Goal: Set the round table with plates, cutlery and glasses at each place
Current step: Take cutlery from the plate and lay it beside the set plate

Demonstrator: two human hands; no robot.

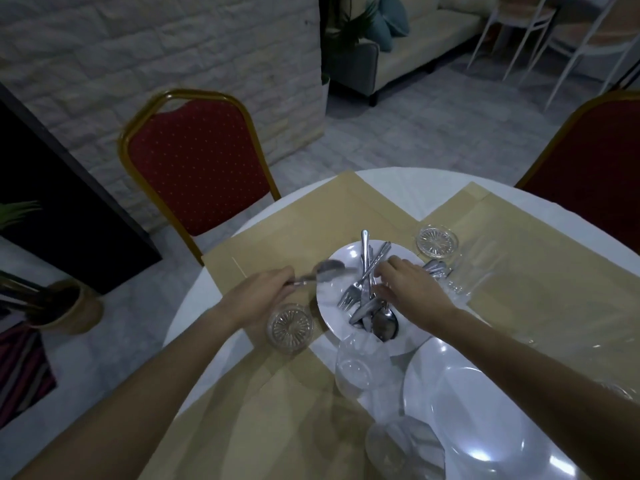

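The left hand grips a spoon by its handle, its bowl over the left rim of the plate. The right hand rests, fingers curled, on the cutlery heaped on that plate; whether it grips any is unclear. The plate sits mid-worktop.

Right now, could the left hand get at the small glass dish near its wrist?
Likely yes: the glass dish lies just beside the left hand, nothing between them. But its grip is taken by a spoon, which would probably have to go down first.
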